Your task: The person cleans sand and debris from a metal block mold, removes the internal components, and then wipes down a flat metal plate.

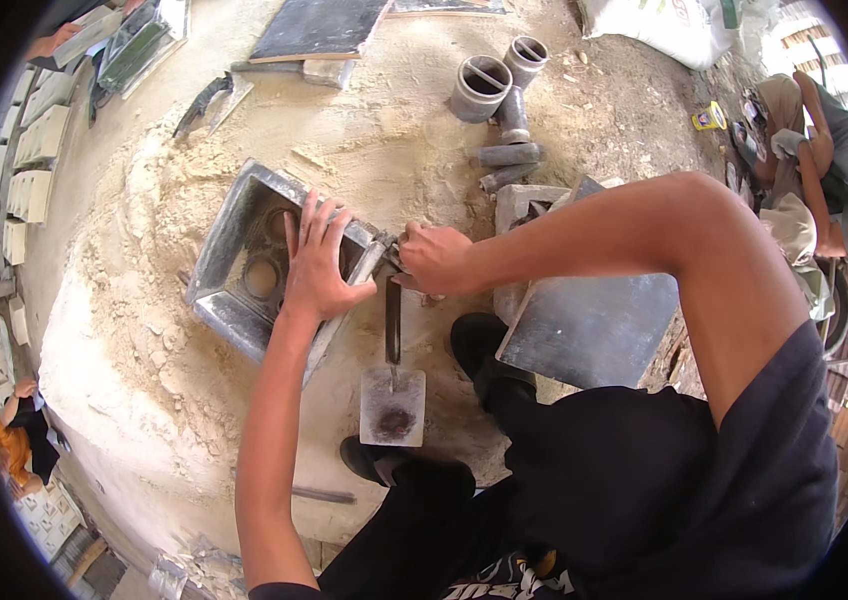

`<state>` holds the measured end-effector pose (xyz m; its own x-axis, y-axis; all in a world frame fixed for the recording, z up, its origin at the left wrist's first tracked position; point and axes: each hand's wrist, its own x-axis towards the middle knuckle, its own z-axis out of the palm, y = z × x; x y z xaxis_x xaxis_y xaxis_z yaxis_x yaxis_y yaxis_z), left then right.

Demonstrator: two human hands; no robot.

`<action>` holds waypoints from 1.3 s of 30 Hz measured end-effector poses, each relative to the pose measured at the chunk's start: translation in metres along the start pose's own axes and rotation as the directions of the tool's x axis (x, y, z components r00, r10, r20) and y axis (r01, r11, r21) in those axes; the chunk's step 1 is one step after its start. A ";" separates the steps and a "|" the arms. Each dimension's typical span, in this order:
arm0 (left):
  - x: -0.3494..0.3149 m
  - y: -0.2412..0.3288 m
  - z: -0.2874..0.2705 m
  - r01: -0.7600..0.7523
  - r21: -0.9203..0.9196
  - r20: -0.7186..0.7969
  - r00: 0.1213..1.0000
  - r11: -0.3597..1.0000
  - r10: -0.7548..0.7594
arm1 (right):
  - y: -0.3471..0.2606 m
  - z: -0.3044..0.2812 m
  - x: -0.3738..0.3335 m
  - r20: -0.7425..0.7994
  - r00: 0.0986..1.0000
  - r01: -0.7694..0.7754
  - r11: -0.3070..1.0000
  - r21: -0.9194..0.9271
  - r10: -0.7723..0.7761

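A grey metal mould box (216,262) lies tilted on the sandy ground, its open side up, with round shapes inside. My left hand (319,265) rests on its right part, fingers spread across the rim and thumb apart. At the box's right corner my right hand (431,258) is closed around a small dark metal fitting (385,243), which the fingers partly cover. Just below that hand, a small shovel (393,400) with a dark handle and a flat, pale blade lies between my feet.
Pale powder (124,330) is heaped left of the box. Beyond stand grey cylinders (484,88) and dark boards (319,28). A flat dark board (594,325) leans under my right arm. Other people sit or crouch at the right (814,150) and lower left (26,440).
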<state>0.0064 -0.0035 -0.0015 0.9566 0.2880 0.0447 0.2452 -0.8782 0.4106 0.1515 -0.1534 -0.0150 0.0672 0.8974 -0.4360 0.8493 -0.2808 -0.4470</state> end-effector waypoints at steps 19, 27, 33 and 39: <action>-0.003 -0.001 0.001 0.023 0.048 0.019 1.000 0.999 -0.024 | 0.043 -0.007 0.021 0.263 0.957 -0.256 0.789 0.559 0.124; -0.002 -0.004 0.002 0.018 0.054 0.025 1.000 0.998 -0.019 | 0.041 0.017 0.021 0.289 0.939 -0.344 0.577 0.741 0.188; -0.004 -0.004 0.000 0.015 0.037 0.023 1.000 0.999 -0.015 | 0.029 0.022 0.008 -0.068 0.997 -0.012 0.956 0.293 0.034; -0.002 -0.004 0.001 0.017 0.044 0.027 0.999 0.999 -0.019 | 0.028 0.000 0.009 0.199 0.978 -0.120 0.935 0.334 0.054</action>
<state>0.0042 -0.0013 -0.0041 0.9558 0.2939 0.0122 0.2686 -0.8889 0.3711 0.1760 -0.1532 -0.0319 0.0074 0.7950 -0.6065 0.6108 -0.4838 -0.6268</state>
